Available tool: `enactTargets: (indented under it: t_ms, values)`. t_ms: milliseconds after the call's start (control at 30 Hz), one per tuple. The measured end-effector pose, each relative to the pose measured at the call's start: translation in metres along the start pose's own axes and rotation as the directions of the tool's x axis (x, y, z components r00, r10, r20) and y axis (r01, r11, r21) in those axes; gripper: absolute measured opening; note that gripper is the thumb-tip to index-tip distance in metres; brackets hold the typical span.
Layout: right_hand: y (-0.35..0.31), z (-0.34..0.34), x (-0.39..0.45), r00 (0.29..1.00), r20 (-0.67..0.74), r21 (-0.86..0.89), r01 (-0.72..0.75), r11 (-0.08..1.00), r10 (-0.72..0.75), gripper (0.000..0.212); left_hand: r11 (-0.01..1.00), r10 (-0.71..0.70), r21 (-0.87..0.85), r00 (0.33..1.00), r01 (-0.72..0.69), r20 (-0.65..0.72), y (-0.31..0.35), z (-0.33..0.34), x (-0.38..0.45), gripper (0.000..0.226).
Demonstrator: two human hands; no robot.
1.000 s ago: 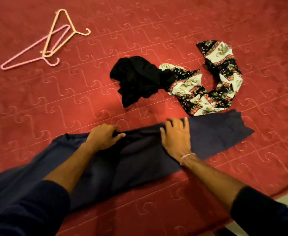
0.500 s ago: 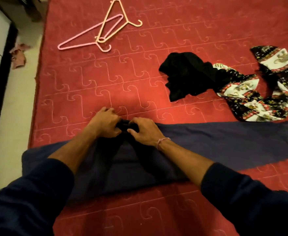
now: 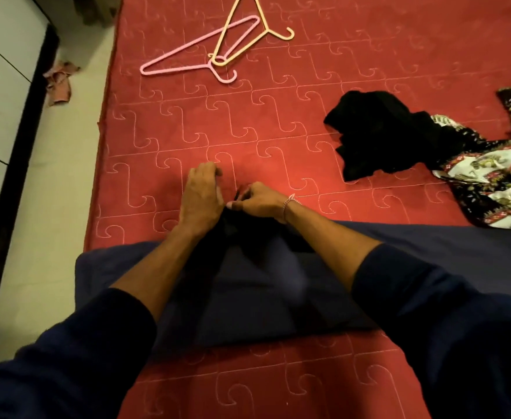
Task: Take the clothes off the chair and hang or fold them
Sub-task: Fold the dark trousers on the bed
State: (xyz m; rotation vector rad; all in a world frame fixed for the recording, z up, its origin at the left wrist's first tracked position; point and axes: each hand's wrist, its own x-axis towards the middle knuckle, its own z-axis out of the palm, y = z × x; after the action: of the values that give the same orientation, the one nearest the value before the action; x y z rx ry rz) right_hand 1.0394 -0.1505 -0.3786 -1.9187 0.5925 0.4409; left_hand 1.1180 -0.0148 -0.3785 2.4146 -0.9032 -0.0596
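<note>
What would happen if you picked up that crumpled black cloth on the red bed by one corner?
The crumpled black cloth would probably droop and unfold, since it lies in soft, loose folds on the red quilted bed. It looks light, being thin and bunched. It might tug the patterned black-and-white cloth, whose edge it touches.

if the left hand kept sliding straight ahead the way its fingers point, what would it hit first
Bare red mattress at first; the left hand points up the bed, and further along that line lies the pink hanger, though depth is hard to judge.
</note>
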Motion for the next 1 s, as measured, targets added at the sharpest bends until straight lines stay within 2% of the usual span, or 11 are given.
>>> enactTargets:
  t_ms: [67,167,300,367,500,633,733,833,900,1000]
  values:
    - [-0.003,0.005,0.004,0.999,-0.049,0.136,0.005,0.991,0.002,0.011,0.997,-0.016,0.069,0.996,0.022,-0.088,-0.003,0.000,-0.015,0.024]
    - [-0.004,0.009,0.010,0.987,-0.154,0.269,-0.002,0.963,0.045,0.025,0.994,-0.010,0.105,0.998,0.017,-0.070,-0.013,0.005,-0.041,0.018]
    - [-0.005,0.012,0.025,0.960,-0.278,0.114,0.016,0.993,0.016,0.025,0.972,0.023,0.229,0.994,-0.047,0.110,-0.030,0.013,-0.072,0.040]
    - [-0.003,0.017,0.028,0.937,-0.349,0.027,0.018,0.999,-0.008,0.021,0.939,0.028,0.334,0.986,-0.082,0.163,-0.039,0.013,-0.085,0.042]
    - [0.011,0.029,0.027,0.881,-0.466,-0.172,0.005,0.985,-0.086,0.012,0.883,0.060,0.453,0.988,-0.120,0.144,-0.060,0.005,-0.109,0.040]
    - [0.015,0.045,0.027,0.827,-0.548,-0.238,-0.009,0.971,-0.126,0.016,0.830,-0.031,0.557,0.993,-0.039,0.115,-0.084,-0.019,-0.119,0.040]
    - [0.016,0.052,0.026,0.780,-0.596,-0.286,0.016,0.958,-0.191,0.014,0.827,-0.062,0.562,0.992,-0.009,0.106,-0.110,-0.042,-0.124,0.046]
    - [0.019,0.054,0.024,0.733,-0.638,-0.276,0.071,0.959,-0.237,0.012,0.881,-0.051,0.472,0.987,-0.027,0.151,-0.138,-0.060,-0.125,0.050]
    - [0.023,0.054,0.023,0.718,-0.650,-0.257,0.099,0.961,-0.248,0.013,0.876,-0.010,0.477,0.986,-0.072,0.167,-0.148,-0.063,-0.123,0.047]
    - [0.026,0.054,0.022,0.721,-0.645,-0.276,0.089,0.957,-0.253,0.013,0.885,-0.071,0.464,0.994,0.027,0.078,-0.147,-0.058,-0.118,0.032]
